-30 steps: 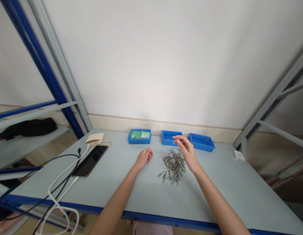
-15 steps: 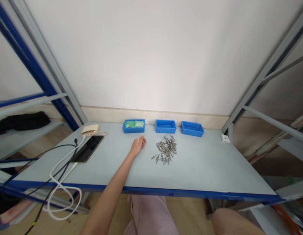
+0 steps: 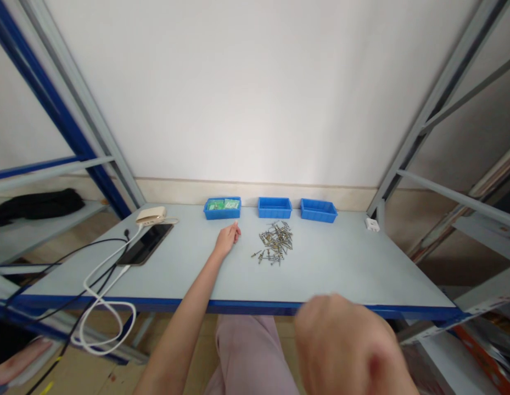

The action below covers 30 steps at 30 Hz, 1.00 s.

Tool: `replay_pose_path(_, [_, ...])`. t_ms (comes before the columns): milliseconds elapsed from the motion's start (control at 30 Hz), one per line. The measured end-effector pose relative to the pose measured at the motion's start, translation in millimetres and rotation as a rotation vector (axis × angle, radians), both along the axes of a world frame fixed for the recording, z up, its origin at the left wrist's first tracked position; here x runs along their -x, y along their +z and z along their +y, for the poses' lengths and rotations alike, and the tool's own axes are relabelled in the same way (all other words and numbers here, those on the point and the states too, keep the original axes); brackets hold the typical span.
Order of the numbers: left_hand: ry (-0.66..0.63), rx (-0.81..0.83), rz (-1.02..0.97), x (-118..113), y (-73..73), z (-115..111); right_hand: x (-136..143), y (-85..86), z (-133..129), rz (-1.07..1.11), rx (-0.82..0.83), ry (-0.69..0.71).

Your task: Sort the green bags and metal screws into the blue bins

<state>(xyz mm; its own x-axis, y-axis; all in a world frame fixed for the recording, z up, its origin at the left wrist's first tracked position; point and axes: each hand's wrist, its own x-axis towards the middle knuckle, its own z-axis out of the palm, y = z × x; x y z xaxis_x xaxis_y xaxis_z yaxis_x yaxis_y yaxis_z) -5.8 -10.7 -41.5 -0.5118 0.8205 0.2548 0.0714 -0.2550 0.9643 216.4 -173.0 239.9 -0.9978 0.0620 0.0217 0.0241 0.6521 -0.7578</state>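
No text, label, brand or number is legible; the green packets (image 3: 222,204) in the left blue bin (image 3: 222,213) are too small to read.

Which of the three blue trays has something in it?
The leftmost tray, nearest the left hand: green-and-white packets show inside. The middle tray and right tray show only bare blue insides.

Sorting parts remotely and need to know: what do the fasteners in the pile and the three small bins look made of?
The pile of fasteners: likely metal, grey and brassy with dull glints. The three bins: probably moulded plastic, uniform matte blue with thin walls.
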Motion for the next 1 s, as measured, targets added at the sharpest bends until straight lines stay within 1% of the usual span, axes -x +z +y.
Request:
replay_pose_path(33, [0.005,0.0,0.016,0,0.5,-1,13,-12.3,15,-0.006,-0.038,-0.029])
replay_pose_path(67, [0.009,-0.003,0.031,0,1.2,-2,24,-28.2,32,-0.016,-0.085,-0.073])
replay_pose_path(133, [0.017,-0.01,0.053,0,2.7,-4,42,-66.3,71,-0.026,-0.414,-0.285])
replay_pose_path(167, [0.021,-0.011,0.061,-1,3.3,-5,48,-85.9,91,-0.079,-0.586,-0.359])
replay_pose_path(200, [0.024,-0.009,0.066,-1,3.7,-6,51,-104.4,108,-0.156,-0.737,-0.407])
replay_pose_path(233, [0.029,-0.003,0.069,-1,3.6,-6,52,-120.9,123,-0.228,-0.851,-0.43])
replay_pose_path(300, [0.027,0.008,0.074,-1,2.5,-6,52,-146.3,145,-0.306,-0.981,-0.445])
replay_pose_path(367, [0.018,0.017,0.077,-1,0.7,-5,53,-161.2,158,-0.34,-1.007,-0.469])
replay_pose_path(433, [0.013,0.019,0.079,-1,-0.8,-5,56,-167.7,164,-0.356,-1.001,-0.504])
replay_pose_path(500, [0.012,0.023,0.089,-1,-1.0,-5,64,-169.0,170,-0.352,-1.006,-0.511])
replay_pose_path(600, [0.003,0.028,0.153,-1,0.7,-8,77,-168.2,179,-0.341,-1.032,-0.462])
replay_pose_path(700, [-0.04,0.05,0.254,-2,2.8,-9,87,-170.3,189,-0.335,-1.05,-0.428])
replay_pose_path(900, [-0.107,0.061,0.373,-1,4.8,-14,87,-183.2,201,-0.267,-1.105,-0.44])
replay_pose_path(1000, [-0.152,0.031,0.386,-2,8.3,-17,85,-181.6,202,-0.241,-1.134,-0.449])
